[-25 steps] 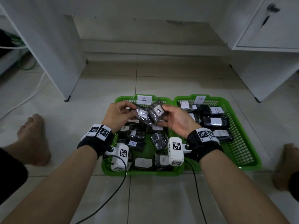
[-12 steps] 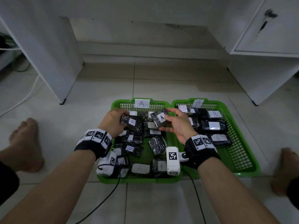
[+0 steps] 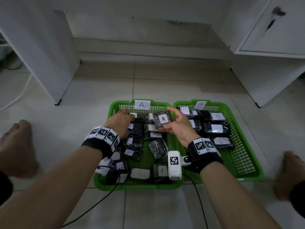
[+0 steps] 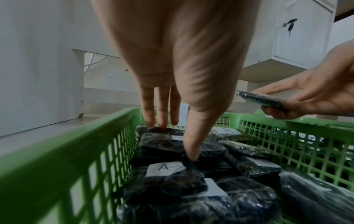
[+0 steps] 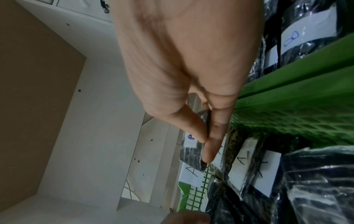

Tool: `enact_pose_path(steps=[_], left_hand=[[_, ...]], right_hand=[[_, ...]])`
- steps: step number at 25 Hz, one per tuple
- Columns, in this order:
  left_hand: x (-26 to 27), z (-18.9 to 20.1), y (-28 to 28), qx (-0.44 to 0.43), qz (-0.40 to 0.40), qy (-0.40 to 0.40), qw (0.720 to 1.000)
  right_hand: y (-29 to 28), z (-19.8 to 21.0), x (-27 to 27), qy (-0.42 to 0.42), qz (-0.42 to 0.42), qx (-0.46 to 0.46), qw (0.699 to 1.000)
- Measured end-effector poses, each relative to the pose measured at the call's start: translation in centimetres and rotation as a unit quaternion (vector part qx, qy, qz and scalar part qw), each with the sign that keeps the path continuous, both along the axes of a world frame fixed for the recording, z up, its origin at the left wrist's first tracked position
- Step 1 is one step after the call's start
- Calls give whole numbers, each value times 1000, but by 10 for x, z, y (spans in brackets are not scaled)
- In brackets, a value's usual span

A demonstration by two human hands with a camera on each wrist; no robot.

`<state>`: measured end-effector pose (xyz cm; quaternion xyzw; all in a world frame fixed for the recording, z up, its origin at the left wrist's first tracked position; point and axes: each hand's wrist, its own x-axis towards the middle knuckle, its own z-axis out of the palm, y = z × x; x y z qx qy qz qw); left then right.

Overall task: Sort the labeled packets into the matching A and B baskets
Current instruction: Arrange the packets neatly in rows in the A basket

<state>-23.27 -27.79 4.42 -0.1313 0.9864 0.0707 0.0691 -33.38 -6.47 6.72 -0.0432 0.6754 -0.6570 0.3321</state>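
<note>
Packet marked A [image 3: 163,120] held in right hand [image 3: 179,128], lifted above the far right part of the A basket [image 3: 113,111], close to the rim shared with the B basket [image 3: 247,162]. Thumb on top edge, fingers under; seen side-on in the left wrist view [image 4: 260,99] as a thin dark slab, roughly level, label face up. Long axis runs about left-right across the basket, tilted slightly, letter A upright toward the wearer.

Left hand [image 3: 119,121] well to the left of that packet, down in the far left corner of the A basket, fingers straight, tips resting on a dark packet there [image 4: 162,141]; thumb tip presses the same stack. It grips nothing.

Writing readable: white card "A" [image 3: 142,104] on the far rim of the left basket, white card "B" [image 3: 200,104] on the far rim of the right one. Packets in the left basket show A labels, e.g. near edge [image 3: 161,171]; in the right basket, B label [image 3: 218,116]. Both baskets green mesh, side by side, touching, on a tiled floor [image 3: 99,90]
</note>
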Motion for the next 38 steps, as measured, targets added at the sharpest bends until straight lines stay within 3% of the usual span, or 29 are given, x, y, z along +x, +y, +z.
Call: enact_pose_path(steps=[5,11,15,17,21,28,30,33,36,38], left_hand=[[-8,-4,1,-34,32,-34,998],[-8,-3,-5,-14,53,-25,998],[-7,-1,-7,18,58,-26,998],[-7,-3,-8,22,61,-21,998],[-7,-4,-6,12,68,-13,998],[0,-2,-6,54,78,45,994],[6,3,3,79,51,63,994],[17,2,29,91,-21,-26,995],[25,-9,46,72,-24,-102,992],[28,-11,50,71,-24,-111,991]], right_hand=[[4,-1,-5,66,-11,54,996],[3,-8,-6,181,50,190,964],[-19,-12,2,342,137,317,874],[-37,-17,4,381,164,346,842],[-63,-30,4,379,188,415,805],[-58,-15,1,353,181,419,817],[-44,-9,7,342,199,442,805],[-24,-11,28,300,292,492,763],[-20,-22,46,332,329,497,731],[-23,-25,48,344,337,496,723]])
